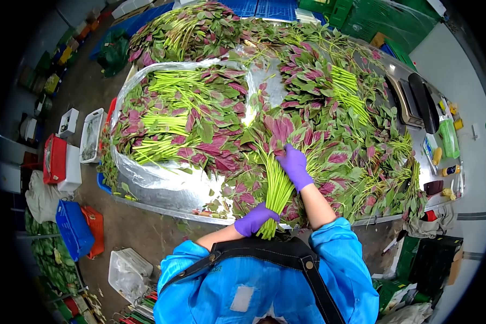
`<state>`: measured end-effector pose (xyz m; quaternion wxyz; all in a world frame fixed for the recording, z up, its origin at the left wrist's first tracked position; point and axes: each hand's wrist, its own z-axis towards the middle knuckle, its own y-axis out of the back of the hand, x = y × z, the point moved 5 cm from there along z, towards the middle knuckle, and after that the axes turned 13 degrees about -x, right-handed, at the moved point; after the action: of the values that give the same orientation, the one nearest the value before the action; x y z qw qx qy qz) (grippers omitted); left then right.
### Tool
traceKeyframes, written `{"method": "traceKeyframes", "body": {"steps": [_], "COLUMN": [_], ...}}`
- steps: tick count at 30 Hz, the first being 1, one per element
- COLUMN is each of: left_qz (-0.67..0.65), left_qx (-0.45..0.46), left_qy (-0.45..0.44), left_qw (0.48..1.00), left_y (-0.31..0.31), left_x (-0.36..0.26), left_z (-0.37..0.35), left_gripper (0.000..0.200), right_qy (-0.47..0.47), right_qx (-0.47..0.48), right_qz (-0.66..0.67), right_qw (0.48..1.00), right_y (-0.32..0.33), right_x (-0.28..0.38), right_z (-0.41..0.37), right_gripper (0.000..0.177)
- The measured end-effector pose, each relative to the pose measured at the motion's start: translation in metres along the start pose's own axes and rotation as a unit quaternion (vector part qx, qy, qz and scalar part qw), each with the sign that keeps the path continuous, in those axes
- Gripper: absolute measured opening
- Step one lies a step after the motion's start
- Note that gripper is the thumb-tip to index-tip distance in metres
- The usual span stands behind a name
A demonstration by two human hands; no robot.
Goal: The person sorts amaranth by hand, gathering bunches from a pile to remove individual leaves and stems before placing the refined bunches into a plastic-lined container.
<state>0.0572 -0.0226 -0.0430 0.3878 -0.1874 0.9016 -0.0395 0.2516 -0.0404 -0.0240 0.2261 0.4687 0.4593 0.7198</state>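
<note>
A bunch of red amaranth (277, 186), with long pale green stems and green-purple leaves, stands tilted in front of my body. Wrapped round the stems near their cut ends is my left hand (257, 218), in a purple glove. Higher up, my right hand (295, 166), also purple-gloved, grips the right side of the same bunch just below the leaves; some of its fingers are hidden. Left of the bunch, plastic film lines a spread of stacked amaranth bunches (167, 124). To the right lies loose amaranth (372, 178), with another bundle of stems (348, 94) behind it.
A metal table (162, 189) carries the greens. A big amaranth heap (186, 32) sits at the back left. At the right end are a black-topped scale (424, 102) and a small bottle (451, 170). Blue crate (74, 229) and white bin (128, 272) stand on the left floor.
</note>
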Motion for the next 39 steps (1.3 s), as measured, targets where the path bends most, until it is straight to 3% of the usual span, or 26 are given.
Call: {"method": "traceKeyframes", "body": {"steps": [2,4,6,7,9,11,13,14,15,19,21,23,25,27,28,30,31,33,34,36,37,38,39], "left_qz": [-0.029,-0.061,-0.062,-0.064,0.034,0.024,0.016,0.027,0.037,-0.075,-0.055,-0.012,0.003,0.021,0.007,-0.002,-0.005,0.008,0.018,0.000,-0.026,-0.043,-0.001], "left_qx": [0.006,0.012,0.020,0.022,0.053,0.006,-0.042,-0.054,-0.065,0.015,0.013,0.012,0.019,0.031,0.031,0.040,0.040,0.053,0.067,0.029,0.033,0.064,0.075], "left_qy": [-0.012,-0.023,0.008,0.008,-0.165,-0.203,-0.238,-0.133,-0.026,-0.017,-0.025,-0.044,-0.055,-0.069,-0.061,-0.050,-0.042,-0.040,-0.037,-0.028,0.043,0.018,0.037], "left_qw": [0.999,0.998,0.998,0.998,0.984,0.979,0.970,0.989,0.997,0.997,0.998,0.999,0.998,0.997,0.998,0.998,0.998,0.998,0.997,0.999,0.998,0.997,0.996], "left_y": [0.001,0.003,0.000,0.002,0.005,0.002,0.003,0.001,0.000,-0.002,0.001,0.006,0.011,0.011,0.012,0.012,0.013,0.013,0.011,0.011,0.009,0.014,0.016], "left_x": [0.007,0.008,0.010,0.018,0.031,0.029,0.006,-0.012,-0.016,0.001,0.002,0.007,0.012,0.010,0.008,0.007,0.006,0.005,0.005,0.002,0.001,0.021,0.010], "left_z": [0.003,0.005,0.005,0.012,0.025,0.021,0.007,-0.006,-0.014,0.002,0.006,0.011,0.016,0.016,0.014,0.012,0.013,0.014,0.013,0.012,0.003,0.018,0.006], "left_gripper": [0.043,0.043,0.045,0.045,0.040,0.041,0.042,0.041,0.041,0.040,0.040,0.038,0.037,0.036,0.035,0.034,0.033,0.030,0.030,0.031,0.037,0.033,0.028], "right_qy": [0.036,0.072,0.075,0.124,0.171,0.205,0.224,0.239,0.271,0.231,0.160,0.129,0.081,-0.033,-0.040,-0.101,-0.113,0.001,0.016,0.094,0.130,0.167,0.203], "right_qx": [-0.001,0.025,0.150,0.167,0.183,0.295,0.246,0.197,0.148,0.083,-0.012,-0.038,0.020,0.025,0.018,-0.129,-0.098,-0.085,-0.035,0.047,0.073,0.065,-0.013], "right_qz": [-0.013,0.098,0.188,0.204,0.220,0.158,0.168,0.177,0.100,-0.030,-0.081,-0.097,-0.193,-0.230,-0.234,-0.132,-0.112,0.096,0.142,0.138,0.076,0.084,0.146], "right_qw": [0.999,0.992,0.968,0.957,0.943,0.920,0.928,0.934,0.946,0.969,0.984,0.986,0.978,0.972,0.971,0.978,0.983,0.992,0.989,0.985,0.986,0.980,0.968], "right_y": [-0.008,0.009,0.023,0.026,0.027,0.019,0.008,0.001,-0.010,-0.004,0.023,0.049,0.069,0.085,0.090,0.113,0.124,0.102,0.085,0.024,0.001,-0.011,-0.018], "right_x": [-0.003,0.010,0.038,0.056,0.091,0.114,0.115,0.112,0.104,0.077,0.053,0.021,-0.016,-0.058,-0.064,-0.075,-0.045,0.003,0.032,0.068,0.082,0.090,0.090], "right_z": [-0.005,-0.029,-0.057,-0.073,-0.086,-0.090,-0.080,-0.074,-0.065,-0.046,-0.044,-0.041,-0.036,-0.031,-0.029,-0.027,-0.024,-0.027,-0.029,-0.031,-0.030,-0.029,-0.029], "right_gripper": [0.025,0.022,0.016,0.016,0.016,0.018,0.018,0.017,0.019,0.016,0.007,0.008,0.009,0.010,0.010,0.013,0.017,0.027,0.026,0.026,0.024,0.020,0.016]}}
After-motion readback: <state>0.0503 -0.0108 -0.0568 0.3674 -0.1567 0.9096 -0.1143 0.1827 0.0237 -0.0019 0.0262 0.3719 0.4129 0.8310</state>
